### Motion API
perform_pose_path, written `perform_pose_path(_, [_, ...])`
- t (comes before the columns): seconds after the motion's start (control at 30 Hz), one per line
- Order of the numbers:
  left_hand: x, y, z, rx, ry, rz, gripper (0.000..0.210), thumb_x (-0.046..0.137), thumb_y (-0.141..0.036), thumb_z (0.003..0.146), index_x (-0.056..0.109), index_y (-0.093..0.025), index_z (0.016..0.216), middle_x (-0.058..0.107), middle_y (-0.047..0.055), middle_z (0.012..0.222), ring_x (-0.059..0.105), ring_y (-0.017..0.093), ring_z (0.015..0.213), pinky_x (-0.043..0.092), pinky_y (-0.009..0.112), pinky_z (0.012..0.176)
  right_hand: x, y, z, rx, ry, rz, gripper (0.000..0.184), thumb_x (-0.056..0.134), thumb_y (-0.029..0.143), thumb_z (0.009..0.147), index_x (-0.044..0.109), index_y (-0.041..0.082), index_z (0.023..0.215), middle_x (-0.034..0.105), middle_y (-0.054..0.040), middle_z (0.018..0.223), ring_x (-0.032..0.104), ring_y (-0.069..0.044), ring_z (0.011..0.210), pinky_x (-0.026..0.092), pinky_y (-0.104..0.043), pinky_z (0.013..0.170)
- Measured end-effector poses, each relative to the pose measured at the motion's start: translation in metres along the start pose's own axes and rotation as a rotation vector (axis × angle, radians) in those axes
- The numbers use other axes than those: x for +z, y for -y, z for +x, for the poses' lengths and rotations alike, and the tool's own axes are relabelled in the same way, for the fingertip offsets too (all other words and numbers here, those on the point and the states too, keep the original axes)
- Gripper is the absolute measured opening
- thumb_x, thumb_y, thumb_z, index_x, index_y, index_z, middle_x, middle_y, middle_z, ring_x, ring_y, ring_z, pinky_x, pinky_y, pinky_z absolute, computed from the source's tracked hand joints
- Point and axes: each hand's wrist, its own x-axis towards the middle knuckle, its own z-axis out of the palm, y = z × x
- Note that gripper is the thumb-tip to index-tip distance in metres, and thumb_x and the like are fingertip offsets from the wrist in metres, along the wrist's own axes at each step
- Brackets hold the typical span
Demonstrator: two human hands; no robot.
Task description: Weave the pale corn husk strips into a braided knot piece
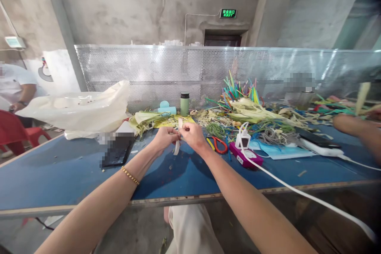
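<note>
A narrow pale strip [176, 147], perhaps of dried husk, is pinched between my two hands above the blue table. One end hangs below the fingers and the other pokes up past them. My left hand [164, 139], below a beaded gold bracelet [130, 175], closes its fingertips on the strip. Close against it, my right hand [193, 135] grips the same strip between thumb and fingers. Just right of my right hand lie red-handled scissors or pliers [220, 145]. Behind the hands, pale husks [149, 119] rest on a yellow sheet.
A purple power block [245, 156] with a white charger and cable stands at right, near a blue face mask [282, 151]. Coloured stems, husks and wire coils [276, 134] crowd the back. A green bottle [184, 106], plastic bag [80, 111] and phone [118, 150] also stand or lie here. Another person's hand [347, 123] is at right.
</note>
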Motion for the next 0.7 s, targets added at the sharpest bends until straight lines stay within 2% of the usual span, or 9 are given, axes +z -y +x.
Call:
perform_pose_path(0.23, [0.003,0.006,0.001,-0.026,-0.034,-0.004,0.012,0.070,-0.009,0.065,0.061,-0.012,0.057,0.062,0.003,0.048,0.059,0.013,0.047,0.043,0.022,0.050,0.002,-0.001,0.002,0.050,0.004,-0.012,0.023,0.056,0.018,0.068,0.044,0.018,0.048,0.047,0.0033,0.050,0.039,-0.011,0.054,0.026,-0.025,0.055])
perform_pose_path(0.33, [-0.001,0.004,0.001,-0.049,0.065,-0.131,0.016,0.077,-0.019,0.067,0.063,-0.010,0.064,0.065,0.004,0.056,0.064,0.015,0.053,0.047,0.024,0.055,-0.001,-0.004,0.003,0.050,0.028,0.037,0.024,0.057,0.022,0.071,0.047,0.018,0.050,0.047,0.0036,0.051,0.040,-0.011,0.054,0.027,-0.024,0.055])
perform_pose_path(0.4, [-0.006,-0.001,0.001,-0.068,0.164,-0.267,0.020,0.077,-0.024,0.071,0.066,-0.009,0.077,0.070,0.008,0.070,0.068,0.017,0.061,0.050,0.026,0.060,-0.003,-0.006,0.004,0.045,0.029,0.086,0.025,0.057,0.027,0.073,0.048,0.018,0.051,0.047,0.0034,0.051,0.041,-0.011,0.054,0.028,-0.024,0.055])
perform_pose_path(0.47, [-0.012,-0.006,0.001,-0.080,0.130,-0.364,0.020,0.073,-0.023,0.075,0.066,-0.008,0.088,0.072,0.011,0.077,0.070,0.018,0.065,0.052,0.027,0.064,-0.005,-0.008,0.004,0.044,0.019,0.135,0.027,0.057,0.032,0.075,0.050,0.018,0.053,0.048,0.0030,0.052,0.042,-0.011,0.054,0.030,-0.024,0.055])
perform_pose_path(0.57, [-0.017,-0.011,0.002,-0.109,0.098,-0.459,0.014,0.067,-0.018,0.081,0.063,-0.009,0.091,0.073,0.014,0.085,0.071,0.020,0.069,0.055,0.029,0.066,-0.006,-0.009,0.004,0.068,-0.005,0.175,0.028,0.057,0.035,0.077,0.052,0.017,0.055,0.050,0.0023,0.052,0.045,-0.011,0.053,0.032,-0.023,0.053])
perform_pose_path(0.7, [-0.019,-0.011,0.003,-0.171,0.079,-0.539,0.018,0.062,-0.002,0.074,0.064,-0.009,0.091,0.073,0.014,0.090,0.072,0.020,0.076,0.055,0.030,0.075,-0.007,-0.009,0.003,0.144,-0.003,0.259,0.026,0.053,0.035,0.081,0.052,0.018,0.061,0.055,0.0005,0.055,0.052,-0.011,0.048,0.035,-0.022,0.048])
